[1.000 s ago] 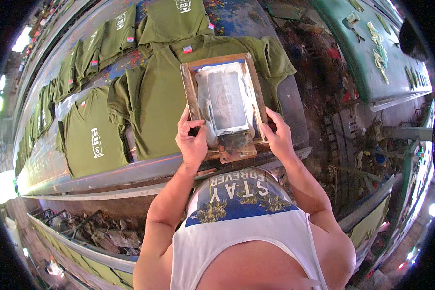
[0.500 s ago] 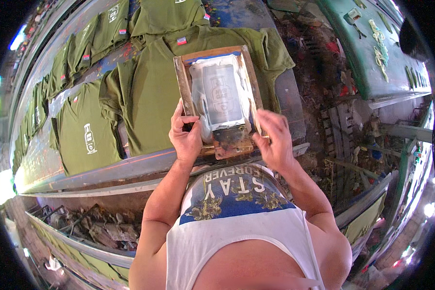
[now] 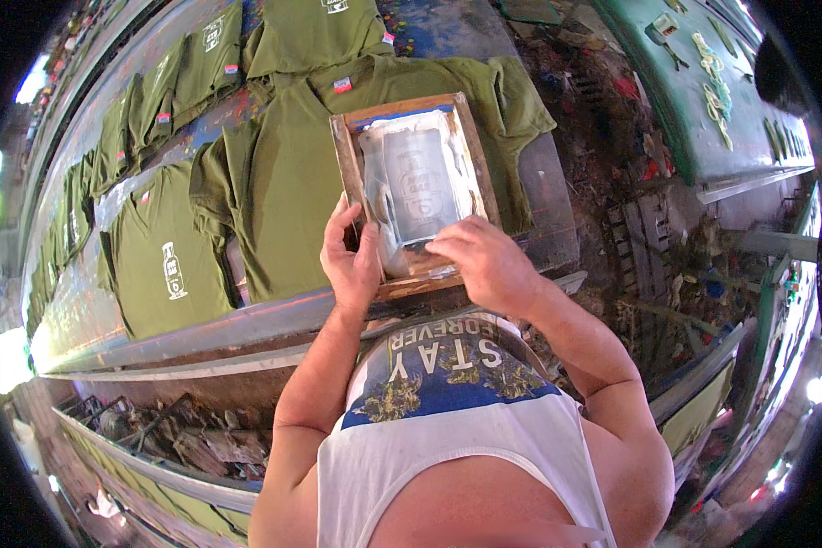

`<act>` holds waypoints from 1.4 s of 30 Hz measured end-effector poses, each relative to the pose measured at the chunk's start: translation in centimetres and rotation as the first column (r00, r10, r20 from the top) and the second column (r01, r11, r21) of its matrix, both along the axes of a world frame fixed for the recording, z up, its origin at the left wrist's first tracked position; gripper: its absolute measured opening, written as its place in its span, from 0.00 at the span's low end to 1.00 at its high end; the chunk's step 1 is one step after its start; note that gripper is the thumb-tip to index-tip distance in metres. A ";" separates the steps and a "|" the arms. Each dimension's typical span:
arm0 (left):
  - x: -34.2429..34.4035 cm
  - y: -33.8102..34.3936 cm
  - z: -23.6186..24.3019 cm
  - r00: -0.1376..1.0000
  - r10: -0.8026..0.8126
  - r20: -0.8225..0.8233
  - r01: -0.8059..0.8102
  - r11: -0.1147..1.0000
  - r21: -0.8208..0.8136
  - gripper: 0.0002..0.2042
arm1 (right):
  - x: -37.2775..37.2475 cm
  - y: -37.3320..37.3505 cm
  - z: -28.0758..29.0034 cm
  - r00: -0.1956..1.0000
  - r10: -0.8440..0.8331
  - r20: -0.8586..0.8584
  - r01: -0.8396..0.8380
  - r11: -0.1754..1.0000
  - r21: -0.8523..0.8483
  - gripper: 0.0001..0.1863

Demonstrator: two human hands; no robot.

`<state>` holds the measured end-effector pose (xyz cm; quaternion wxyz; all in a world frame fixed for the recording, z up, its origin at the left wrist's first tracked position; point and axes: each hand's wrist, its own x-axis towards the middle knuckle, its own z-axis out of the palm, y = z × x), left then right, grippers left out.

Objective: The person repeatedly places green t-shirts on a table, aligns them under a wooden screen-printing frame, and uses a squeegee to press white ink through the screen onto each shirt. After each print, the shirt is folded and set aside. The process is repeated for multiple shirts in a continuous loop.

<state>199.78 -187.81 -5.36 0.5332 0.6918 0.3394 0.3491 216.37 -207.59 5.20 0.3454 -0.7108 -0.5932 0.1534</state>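
A wooden screen-printing frame (image 3: 466,137) lies on the chest of a green T-shirt (image 3: 283,210). Its pale mesh (image 3: 416,164) carries a bottle-shaped design, with white ink smeared round the inner edges. My left hand (image 3: 352,269) grips the frame's lower left side, thumb toward the mesh and fingers along the outer edge. At the frame's near end, my right hand (image 3: 493,265) closes over a stained squeegee (image 3: 422,262), its fingers bent down onto it. Part of the squeegee is hidden under that hand.
Several more green shirts, some with a white bottle print (image 3: 171,269), lie along the long table (image 3: 274,315) to the left and far side. At the right stands a green-topped table (image 3: 658,91) with a tangled cord (image 3: 714,87). Debris and metal rails fill the gap between.
My right hand has moved left from the frame's right side onto the squeegee at the near end. My left hand keeps its hold on the frame.
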 end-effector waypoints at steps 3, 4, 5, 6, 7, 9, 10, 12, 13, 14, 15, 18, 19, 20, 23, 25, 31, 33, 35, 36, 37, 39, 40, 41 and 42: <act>0.0 0.9 1.3 1.000 0.006 -0.029 -0.008 0.997 -0.083 0.23 | 0.9 -1.1 0.9 0.997 0.034 -0.066 -0.036 0.999 -0.024 0.24; -0.1 1.3 1.9 0.998 -0.001 -0.066 -0.006 0.994 -0.108 0.23 | 0.8 -1.6 1.0 0.996 0.043 -0.073 -0.046 0.998 -0.033 0.24; -0.2 1.6 2.4 0.994 -0.011 -0.108 -0.004 0.991 -0.136 0.24 | 0.4 -2.0 0.9 0.997 0.046 -0.056 -0.048 0.998 -0.035 0.24; -0.1 1.9 2.8 0.993 -0.031 -0.113 0.017 0.992 -0.129 0.24 | -0.1 -2.3 0.6 0.998 0.047 -0.037 -0.048 0.998 -0.038 0.24; 0.1 2.3 3.1 0.990 -0.042 -0.133 0.024 0.991 -0.129 0.26 | -0.5 -2.6 0.3 0.999 0.052 -0.014 -0.053 0.998 -0.043 0.24; 0.4 2.9 3.7 0.981 -0.074 -0.177 0.039 0.981 -0.192 0.25 | -1.3 -2.6 -0.8 0.998 0.031 0.050 -0.030 0.999 -0.021 0.25; 0.6 3.1 3.9 0.973 -0.086 -0.216 0.035 0.973 -0.230 0.25 | -1.4 -2.5 -1.3 0.997 0.016 0.080 -0.017 1.000 0.017 0.26; 0.7 3.3 4.3 0.966 -0.085 -0.244 0.038 0.981 -0.190 0.24 | -1.5 -2.3 -2.1 0.989 0.010 0.145 -0.012 1.000 0.012 0.26; 0.7 3.4 4.4 0.962 -0.086 -0.258 0.044 0.986 -0.163 0.24 | -1.4 -2.0 -2.5 0.987 -0.005 0.159 0.000 1.000 0.028 0.26; 0.7 3.5 4.5 0.954 -0.080 -0.290 0.030 0.984 -0.173 0.24 | -1.3 -1.6 -2.8 0.984 -0.022 0.175 0.015 0.999 0.045 0.26; 0.8 3.6 4.5 0.949 -0.078 -0.306 0.027 0.985 -0.169 0.24 | -1.0 -1.0 -3.1 0.982 -0.032 0.185 0.023 0.998 0.053 0.26; 1.1 3.6 4.5 0.951 -0.065 -0.303 0.024 0.990 -0.138 0.24 | 1.4 1.9 -4.0 0.977 -0.054 0.208 0.036 0.996 0.087 0.27; 1.1 3.4 4.6 0.950 -0.059 -0.307 0.016 0.990 -0.141 0.24 | 2.3 2.9 -4.0 0.977 -0.053 0.205 0.033 0.995 0.099 0.28; 1.1 3.4 4.6 0.950 -0.057 -0.308 0.020 0.992 -0.121 0.24 | 3.4 4.0 -4.0 0.978 -0.051 0.203 0.029 0.993 0.112 0.28; 1.1 3.1 4.6 0.961 -0.063 -0.270 0.020 0.987 -0.158 0.23 | 6.6 7.4 -3.6 0.983 -0.045 0.179 0.029 0.995 0.091 0.27; 1.1 3.0 4.6 0.948 -0.057 -0.313 0.007 0.987 -0.159 0.23 | 8.4 9.3 -3.0 0.985 -0.032 0.169 0.017 0.996 0.091 0.26; 1.1 3.0 4.8 0.943 -0.050 -0.328 0.007 0.991 -0.131 0.23 | 10.9 12.0 -2.3 0.983 -0.035 0.179 0.020 0.996 0.083 0.24; 1.0 2.9 4.9 0.947 -0.048 -0.317 0.002 0.990 -0.144 0.23 | 10.8 11.8 -2.4 0.979 -0.005 0.205 -0.010 0.997 0.071 0.24; 1.0 2.8 4.9 0.966 -0.062 -0.252 0.008 0.978 -0.209 0.22 | 10.3 10.8 -2.4 0.971 0.036 0.237 -0.046 0.998 0.035 0.24; 1.0 2.8 4.9 0.959 -0.058 -0.279 -0.006 0.975 -0.223 0.22 | 9.8 10.2 -2.4 0.973 0.071 0.221 -0.077 0.997 0.019 0.24; 1.1 2.8 4.8 0.959 -0.061 -0.276 0.000 0.976 -0.216 0.22 | 9.1 9.2 -2.3 0.974 0.098 0.203 -0.098 0.995 -0.010 0.24; 1.1 2.8 4.7 0.963 -0.060 -0.262 0.008 0.980 -0.198 0.22 | 7.1 7.1 -2.2 0.969 0.125 0.214 -0.124 0.992 -0.019 0.22; 1.1 2.8 4.6 0.966 -0.057 -0.254 0.008 0.982 -0.190 0.22 | 5.9 6.0 -2.2 0.969 0.119 0.215 -0.121 0.993 -0.006 0.22; 1.1 2.9 4.5 0.968 -0.053 -0.246 0.008 0.984 -0.180 0.22 | 4.6 5.0 -2.2 0.970 0.113 0.216 -0.118 0.993 0.010 0.21; 1.1 3.0 4.4 0.967 -0.055 -0.251 0.011 0.985 -0.172 0.23 | 3.5 4.0 -2.1 0.971 0.106 0.215 -0.114 0.993 0.025 0.20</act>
